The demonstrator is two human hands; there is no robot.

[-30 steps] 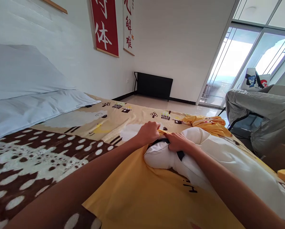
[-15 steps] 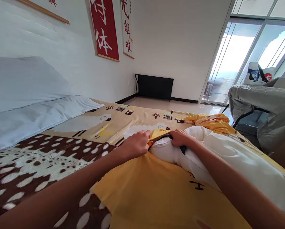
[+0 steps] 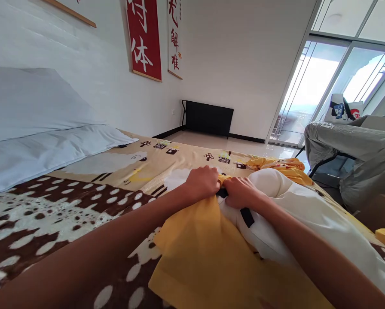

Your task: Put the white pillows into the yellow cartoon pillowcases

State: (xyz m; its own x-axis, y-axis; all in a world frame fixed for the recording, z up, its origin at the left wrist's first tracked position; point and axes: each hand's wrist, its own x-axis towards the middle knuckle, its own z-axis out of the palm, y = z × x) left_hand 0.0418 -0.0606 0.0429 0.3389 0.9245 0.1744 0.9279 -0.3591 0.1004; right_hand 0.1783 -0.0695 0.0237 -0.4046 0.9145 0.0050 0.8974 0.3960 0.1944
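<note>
My left hand (image 3: 203,182) is closed in a fist on a bunched edge of yellow cloth (image 3: 195,244). The cloth hangs from it and spreads toward me over the bed. Close beside it, my right hand (image 3: 240,192) is closed on the near end of a long white pillow-like stuffed piece (image 3: 321,210), and a bit of yellow cloth shows between both hands. A black strip (image 3: 247,217) lies on the white piece just below the right hand. What exactly the right fingers pinch is hidden.
Brown spotted blanket (image 3: 66,214) and a beige sheep-print sheet (image 3: 160,161) cover the bed. White pillows (image 3: 44,141) lean at the left wall. Another crumpled yellow cloth (image 3: 285,167) lies at the far edge. A plastic-covered piece of furniture (image 3: 347,137) stands right.
My hands have come closer together, the left one moving right. The gathered opening between them has narrowed, and the yellow cloth is pulled up and rightward, its left edge shifting off the blanket.
</note>
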